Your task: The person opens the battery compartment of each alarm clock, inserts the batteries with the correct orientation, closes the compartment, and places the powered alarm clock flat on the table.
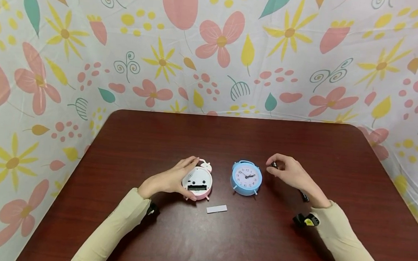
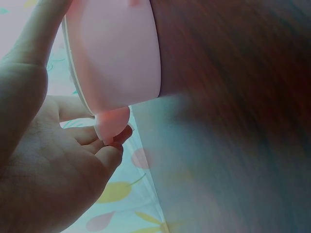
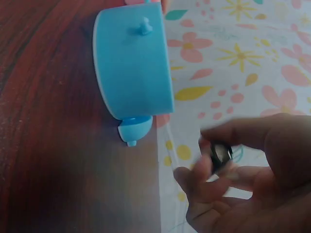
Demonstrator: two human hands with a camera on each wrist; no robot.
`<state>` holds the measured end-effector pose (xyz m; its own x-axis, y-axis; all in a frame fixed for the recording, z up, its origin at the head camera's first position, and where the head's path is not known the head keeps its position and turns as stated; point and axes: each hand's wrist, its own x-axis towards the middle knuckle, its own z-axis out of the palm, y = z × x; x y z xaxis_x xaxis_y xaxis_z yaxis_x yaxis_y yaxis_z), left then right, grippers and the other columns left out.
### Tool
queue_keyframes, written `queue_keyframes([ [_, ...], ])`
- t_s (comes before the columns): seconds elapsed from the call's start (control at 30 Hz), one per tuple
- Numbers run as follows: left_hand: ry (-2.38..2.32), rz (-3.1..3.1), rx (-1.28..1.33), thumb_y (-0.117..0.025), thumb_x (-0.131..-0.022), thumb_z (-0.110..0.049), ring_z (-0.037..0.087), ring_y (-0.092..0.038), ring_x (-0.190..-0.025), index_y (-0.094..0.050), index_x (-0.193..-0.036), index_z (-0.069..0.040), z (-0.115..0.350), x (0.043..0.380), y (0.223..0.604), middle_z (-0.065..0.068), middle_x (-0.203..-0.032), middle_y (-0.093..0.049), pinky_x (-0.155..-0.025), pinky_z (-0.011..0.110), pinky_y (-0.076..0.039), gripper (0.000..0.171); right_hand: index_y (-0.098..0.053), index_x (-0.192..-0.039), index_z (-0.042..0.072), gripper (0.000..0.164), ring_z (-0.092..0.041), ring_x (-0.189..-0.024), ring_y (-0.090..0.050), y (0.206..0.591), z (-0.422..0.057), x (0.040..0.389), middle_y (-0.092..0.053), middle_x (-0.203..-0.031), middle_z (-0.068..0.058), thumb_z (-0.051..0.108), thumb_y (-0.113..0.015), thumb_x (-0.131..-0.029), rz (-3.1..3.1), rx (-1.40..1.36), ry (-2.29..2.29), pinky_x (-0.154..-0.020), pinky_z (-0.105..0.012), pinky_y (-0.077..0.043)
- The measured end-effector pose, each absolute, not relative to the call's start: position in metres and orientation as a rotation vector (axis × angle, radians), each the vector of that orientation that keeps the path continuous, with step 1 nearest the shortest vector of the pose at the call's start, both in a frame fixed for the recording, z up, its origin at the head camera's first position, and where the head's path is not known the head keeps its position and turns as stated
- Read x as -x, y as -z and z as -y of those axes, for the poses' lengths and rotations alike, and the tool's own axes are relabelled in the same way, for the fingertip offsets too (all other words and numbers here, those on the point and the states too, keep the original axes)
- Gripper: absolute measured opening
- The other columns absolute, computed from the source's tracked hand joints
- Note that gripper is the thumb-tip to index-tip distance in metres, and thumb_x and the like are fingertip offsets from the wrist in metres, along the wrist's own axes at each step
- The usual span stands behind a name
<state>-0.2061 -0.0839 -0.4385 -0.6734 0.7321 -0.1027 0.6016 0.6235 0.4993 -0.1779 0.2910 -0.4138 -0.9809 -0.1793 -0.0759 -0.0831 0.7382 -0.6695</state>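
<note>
Two grips mid-frame: left hand (image 1: 169, 181) clasps pink clock (image 1: 197, 181), right hand (image 1: 290, 172) pinches black battery (image 1: 274, 164); blue clock (image 1: 246, 178) shows numeral "12" uppermost!

The grip (image 3: 279, 179) pinches a dark cylinder (image 3: 223, 154) near the blue clock (image 3: 133, 63).

A pink clock (image 1: 199, 175) is lying back-up, slot uncovered, within the left hand (image 1: 170, 179); a black battery (image 1: 274, 164) is resting pinched in the right hand (image 1: 291, 172).

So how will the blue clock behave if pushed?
The blue clock likely slides rather than tips or rolls: it lies dial up. Its smooth casing looks like stiff plastic, perhaps slightly slippery. Thin protruding legs might snag.
</note>
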Motion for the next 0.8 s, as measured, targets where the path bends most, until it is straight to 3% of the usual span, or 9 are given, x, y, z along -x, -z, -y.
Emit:
queue_keyframes([
  [0.07, -0.628, -2.554, -1.082, -0.078, -0.063, -0.049, 0.031, -0.017, -0.138, -0.012, -0.146, 0.001, 0.084, 0.206, 0.439, 0.019, -0.151, -0.014, -0.110, 0.044, -0.025, 0.117, -0.059, -0.102, 0.009, 0.013, -0.015, -0.061, -0.042, 0.415, -0.289, 0.178, -0.048, -0.072, -0.006, 0.012, -0.054, -0.090, -2.833, 0.223, 1.048, -0.054, -0.026, -0.035],
  [0.23, -0.621, -2.557, -1.081, -0.078, -0.064, -0.049, 0.031, -0.018, -0.138, -0.012, -0.145, 0.001, 0.083, 0.206, 0.438, 0.020, -0.150, -0.014, -0.110, 0.044, -0.025, 0.116, -0.054, -0.110, 0.006, 0.022, -0.025, -0.087, -0.051, 0.415, -0.283, 0.177, -0.058, -0.102, -0.013, 0.002, -0.040, -0.093, -2.853, 0.249, 1.064, -0.067, -0.031, -0.038],
  [0.37, -0.627, -2.557, -1.081, -0.078, -0.064, -0.048, 0.031, -0.018, -0.138, -0.012, -0.145, 0.001, 0.083, 0.207, 0.439, 0.019, -0.150, -0.015, -0.110, 0.044, -0.024, 0.116, -0.047, -0.120, 0.004, 0.029, -0.030, -0.100, -0.055, 0.414, -0.278, 0.175, -0.060, -0.108, -0.016, 0.000, -0.034, -0.094, -2.835, 0.253, 1.089, -0.069, -0.031, -0.038],
  [0.63, -0.627, -2.553, -1.081, -0.078, -0.064, -0.049, 0.030, -0.018, -0.138, -0.012, -0.145, 0.001, 0.083, 0.206, 0.438, 0.019, -0.150, -0.015, -0.110, 0.044, -0.025, 0.116, -0.051, -0.118, 0.003, 0.027, -0.027, -0.090, -0.056, 0.414, -0.271, 0.174, -0.063, -0.101, -0.014, 0.007, -0.034, -0.097, -2.837, 0.214, 1.085, -0.066, -0.029, -0.038],
  [0.8, -0.625, -2.554, -1.084, -0.078, -0.064, -0.048, 0.033, -0.017, -0.138, -0.012, -0.145, 0.002, 0.083, 0.206, 0.439, 0.020, -0.151, -0.014, -0.110, 0.046, -0.024, 0.116, -0.057, -0.107, 0.009, 0.021, -0.019, -0.070, -0.050, 0.417, -0.268, 0.176, -0.064, -0.092, -0.011, 0.018, -0.041, -0.097, -2.845, 0.204, 1.084, -0.059, -0.028, -0.037],
])
